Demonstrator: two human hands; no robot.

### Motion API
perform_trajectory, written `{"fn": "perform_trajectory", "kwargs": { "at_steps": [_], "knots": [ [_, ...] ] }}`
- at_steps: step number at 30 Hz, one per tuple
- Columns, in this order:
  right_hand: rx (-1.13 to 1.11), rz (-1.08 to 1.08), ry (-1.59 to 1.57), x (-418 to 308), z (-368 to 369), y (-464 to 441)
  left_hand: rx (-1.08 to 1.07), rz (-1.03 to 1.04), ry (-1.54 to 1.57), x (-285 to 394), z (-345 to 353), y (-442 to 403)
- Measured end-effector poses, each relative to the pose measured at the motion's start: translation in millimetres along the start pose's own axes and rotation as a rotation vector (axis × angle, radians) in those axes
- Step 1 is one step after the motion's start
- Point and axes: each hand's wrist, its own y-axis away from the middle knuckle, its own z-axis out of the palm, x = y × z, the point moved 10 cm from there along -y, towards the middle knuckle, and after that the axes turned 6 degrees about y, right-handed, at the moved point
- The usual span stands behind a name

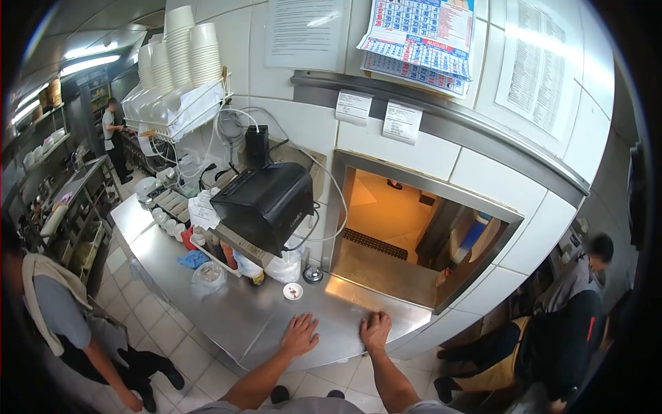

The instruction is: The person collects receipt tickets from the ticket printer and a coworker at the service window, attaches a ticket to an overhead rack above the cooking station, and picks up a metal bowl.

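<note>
My left hand (299, 335) lies flat on the steel counter (227, 321), its fingers spread and nothing in it. Just beyond it is a small white dish (293, 291) with small dark bits in it. A silver call bell (313, 274) stands behind the dish, near the pass-through window. My right hand (375, 331) rests at the counter's front part, below the window, with its fingers bent down onto the steel. Its fingers look curled, and whether anything is under them is hidden.
A black printer (265, 203) stands above bottles and plastic bags at the back left. Stacked white cups (181, 52) fill a rack. The pass-through window (386, 214) has a steel sill. People stand at left, far left and right.
</note>
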Motion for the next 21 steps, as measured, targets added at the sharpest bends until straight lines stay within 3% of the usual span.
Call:
{"fn": "perform_trajectory", "kwargs": {
  "at_steps": [3,5,8,21],
  "knots": [
    [-0.157,0.169,-0.086,4.3,-9.0,0.3,0.001,0.003,0.009,2.0,0.6,-0.1],
    [-0.136,-0.007,-0.053,-5.6,3.3,0.4,0.021,0.0,0.019,0.9,0.4,0.2],
    [-0.053,-0.096,-0.069,-17.3,-7.8,1.8,0.039,0.026,-0.005,1.1,1.1,0.8],
    [-0.223,-0.071,0.075,-10.6,19.5,1.5,0.033,0.051,-0.003,1.5,10.1,-0.2]
  ]
}}
